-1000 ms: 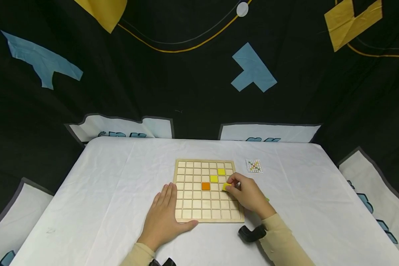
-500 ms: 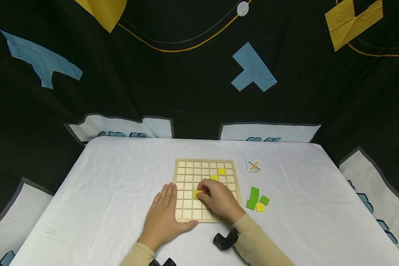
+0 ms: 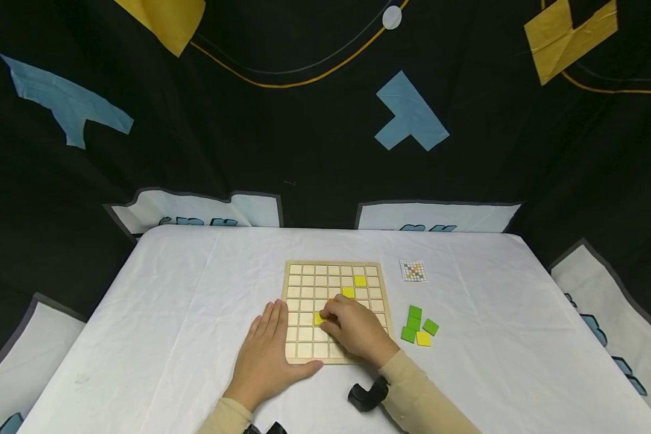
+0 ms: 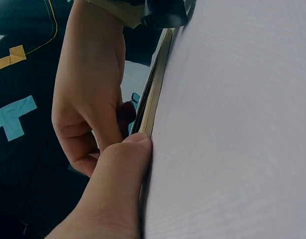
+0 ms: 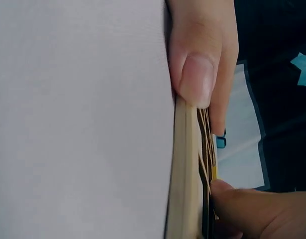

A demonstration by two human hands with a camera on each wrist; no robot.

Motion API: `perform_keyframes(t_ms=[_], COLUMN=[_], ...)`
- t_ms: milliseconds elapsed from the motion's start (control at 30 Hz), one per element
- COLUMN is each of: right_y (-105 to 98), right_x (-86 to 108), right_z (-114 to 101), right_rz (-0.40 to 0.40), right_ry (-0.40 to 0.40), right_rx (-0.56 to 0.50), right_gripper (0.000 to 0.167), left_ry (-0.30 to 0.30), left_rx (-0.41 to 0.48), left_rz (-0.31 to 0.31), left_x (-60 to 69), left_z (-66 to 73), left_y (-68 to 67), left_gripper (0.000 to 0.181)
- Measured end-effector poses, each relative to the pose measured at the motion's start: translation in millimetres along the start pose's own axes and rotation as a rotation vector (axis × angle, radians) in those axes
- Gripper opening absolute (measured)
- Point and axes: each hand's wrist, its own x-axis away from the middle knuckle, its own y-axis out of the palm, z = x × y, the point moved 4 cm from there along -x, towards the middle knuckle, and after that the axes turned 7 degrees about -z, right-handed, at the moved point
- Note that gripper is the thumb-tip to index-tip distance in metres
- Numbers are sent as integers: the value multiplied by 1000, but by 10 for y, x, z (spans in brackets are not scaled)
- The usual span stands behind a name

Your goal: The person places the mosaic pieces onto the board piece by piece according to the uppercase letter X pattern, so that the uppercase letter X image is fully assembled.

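A wooden grid board (image 3: 306, 292) lies on the table. With fingers straight, my left hand (image 3: 264, 355) rests along its left edge, the thumb on the near edge; in the left wrist view that thumb (image 4: 120, 172) touches the board's side. Over the board, my right hand (image 3: 358, 331) pinches a yellow tile (image 3: 318, 318) between thumb and fingers at a left-centre square. The tile's edge (image 5: 214, 173) shows by the thumb in the right wrist view. Two other yellow tiles sit in squares further back, and a sliver of an orange tile shows behind the right hand.
Right of the board lie several loose green tiles (image 3: 414, 324) and one yellow tile (image 3: 424, 339). A small printed pattern card (image 3: 414, 271) is at the board's back right. White cloth (image 3: 195, 313) covers the table, with a black curtain (image 3: 314, 138) behind it.
My right hand has carried the yellow tile leftward from the board's right side to a left-centre square, uncovering the loose tiles. Over the last half second it has barely moved. The left hand stays put.
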Motion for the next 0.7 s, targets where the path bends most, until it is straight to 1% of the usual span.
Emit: perform_keyframes(t_ms=[100,167,333,500,700], right_y=[-11,-28,-110,-239,-415], right_x=[43,81,220,408,668], right_z=[7,22,100,240,472], right_rz=[-33,-45,-38,-14,-14], right_ry=[-7,-1,20,45,120], right_rx=[21,5,-34,-12,-21], right_gripper=[17,17,16,18,22], left_ry=[-6,-8,-10,-19,-15], left_rx=[0,-3,-15,-7,1], left_rz=[-15,-19,-18,-32,-20], left_x=[-1,-4,-14,-14,-13], left_z=[-1,3,5,-1,-7], left_y=[10,9,2,7,7], left_gripper=[132,132,133,133,133])
